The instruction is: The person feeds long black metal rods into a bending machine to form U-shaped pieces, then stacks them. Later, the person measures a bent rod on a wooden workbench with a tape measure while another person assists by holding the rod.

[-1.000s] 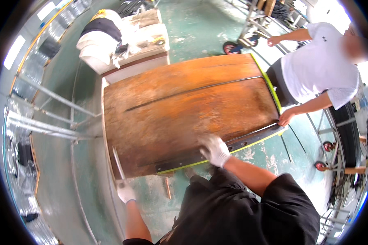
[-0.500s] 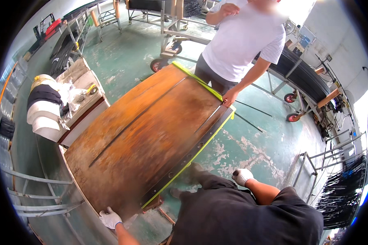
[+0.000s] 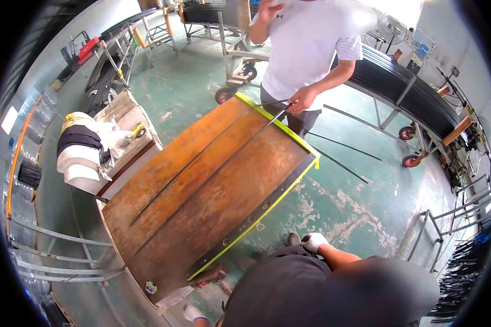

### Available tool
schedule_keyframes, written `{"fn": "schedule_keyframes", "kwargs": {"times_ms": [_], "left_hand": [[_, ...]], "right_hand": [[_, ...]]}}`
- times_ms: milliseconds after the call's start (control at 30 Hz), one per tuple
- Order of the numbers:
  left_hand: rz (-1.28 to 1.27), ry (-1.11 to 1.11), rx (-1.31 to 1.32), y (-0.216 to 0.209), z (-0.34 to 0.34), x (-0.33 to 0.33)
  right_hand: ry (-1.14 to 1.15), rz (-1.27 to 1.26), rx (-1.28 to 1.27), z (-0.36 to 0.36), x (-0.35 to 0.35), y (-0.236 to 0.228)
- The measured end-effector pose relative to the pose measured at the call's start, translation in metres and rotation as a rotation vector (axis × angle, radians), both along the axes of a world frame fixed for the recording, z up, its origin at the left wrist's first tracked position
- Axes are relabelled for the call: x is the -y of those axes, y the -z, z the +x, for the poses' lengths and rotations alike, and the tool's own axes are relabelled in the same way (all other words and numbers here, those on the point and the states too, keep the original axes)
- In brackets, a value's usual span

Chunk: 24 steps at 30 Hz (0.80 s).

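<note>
Below the near corner of a brown wooden-topped table (image 3: 245, 163), my gloved left hand (image 3: 193, 313) hangs off the surface, blurred and partly hidden. My right hand (image 3: 314, 242), also gloved, is beside my body, its fingers curled; whatever they may hold is hidden. Two long thin dark strips lie lengthwise on the table, one strip (image 3: 172, 182) left of the other strip (image 3: 202, 188). A co-worker's hand (image 3: 304, 100) grips strip ends at the far edge. A small tape measure (image 3: 151, 287) sits on the near left corner.
Yellow-green tape (image 3: 232, 245) edges the table's right side. A cart (image 3: 128, 174) piled with white rolls and cloth adjoins its left. Metal rails (image 3: 65, 234) stand near left. Two dark strips (image 3: 343, 155) lie on the floor. Wheeled racks (image 3: 403, 92) of black strips stand behind the co-worker.
My left hand has left the table corner, where the tape measure now shows. The co-worker's lower hand has moved left along the far edge, and the right-hand strip now lies farther left.
</note>
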State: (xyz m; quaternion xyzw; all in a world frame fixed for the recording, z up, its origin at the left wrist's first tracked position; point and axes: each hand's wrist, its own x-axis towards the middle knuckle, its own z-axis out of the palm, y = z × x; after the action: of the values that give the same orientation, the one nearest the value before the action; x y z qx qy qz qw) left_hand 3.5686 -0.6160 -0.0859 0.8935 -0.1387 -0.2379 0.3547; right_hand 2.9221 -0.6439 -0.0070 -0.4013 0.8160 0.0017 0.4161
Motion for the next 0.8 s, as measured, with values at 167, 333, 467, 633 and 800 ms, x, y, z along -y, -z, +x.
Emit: {"fn": "schedule_keyframes", "kwargs": {"times_ms": [167, 333, 467, 633, 800], "left_hand": [[0.024, 0.355, -0.267, -0.028, -0.143, -0.024], [0.071, 0.499, -0.3, -0.069, -0.245, -0.007], [0.154, 0.55, -0.218, -0.051, -0.264, -0.008], [0.088, 0.427, -0.266, -0.111, -0.307, -0.021], [0.095, 0.401, -0.327, -0.075, -0.315, -0.092]], "right_hand": [[0.011, 0.073, 0.078, -0.041, 0.018, -0.001], [-0.054, 0.007, 0.062, -0.095, 0.005, 0.019], [-0.08, 0.04, 0.059, -0.134, -0.01, 0.021], [-0.222, 0.134, 0.068, -0.169, -0.04, 0.026], [-0.128, 0.08, 0.127, -0.181, -0.077, 0.023]]}}
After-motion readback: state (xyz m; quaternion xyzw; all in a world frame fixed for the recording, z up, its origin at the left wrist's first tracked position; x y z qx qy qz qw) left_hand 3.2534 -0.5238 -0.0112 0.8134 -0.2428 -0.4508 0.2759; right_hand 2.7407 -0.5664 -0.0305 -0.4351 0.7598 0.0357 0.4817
